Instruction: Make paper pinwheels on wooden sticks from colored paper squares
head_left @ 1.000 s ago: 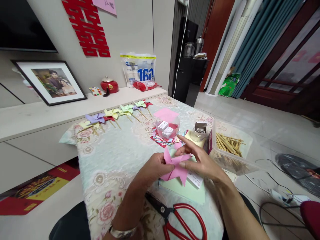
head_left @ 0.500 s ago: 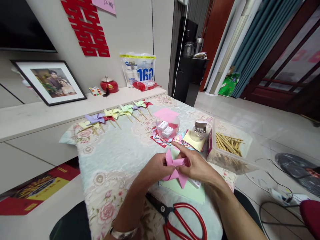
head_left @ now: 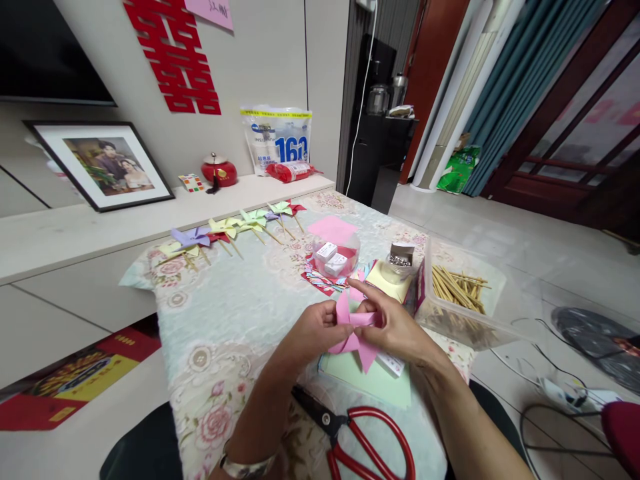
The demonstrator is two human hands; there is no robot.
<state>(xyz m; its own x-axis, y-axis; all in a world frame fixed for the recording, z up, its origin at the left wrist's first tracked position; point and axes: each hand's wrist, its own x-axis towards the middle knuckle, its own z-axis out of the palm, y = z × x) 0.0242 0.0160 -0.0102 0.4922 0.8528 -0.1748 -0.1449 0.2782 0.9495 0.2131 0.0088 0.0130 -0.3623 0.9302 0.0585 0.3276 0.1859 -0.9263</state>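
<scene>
Both of my hands pinch a pink paper pinwheel (head_left: 367, 355) in front of me. My left hand (head_left: 319, 329) grips its left side, the thumb near the centre. My right hand (head_left: 396, 331) holds the right side, with its index finger stretched out past the paper. Whatever is at the pinwheel's centre is covered by my thumbs. Beneath lies a stack of pale green paper (head_left: 367, 385), and a small white box (head_left: 391, 363) is partly hidden by my right hand. Red-handled scissors (head_left: 345, 421) rest on the tablecloth close to me.
Several finished pinwheels (head_left: 225, 227) on sticks line the table's far left edge. Ahead sits a clear round container (head_left: 350, 257) with small boxes. On the right are an open box of metal pins (head_left: 401, 253) and a plastic bin (head_left: 450, 323) of wooden sticks.
The pinwheel has shifted slightly to the right in my hands. My right index finger has moved up a little, and my left fingers have shifted along the paper.
</scene>
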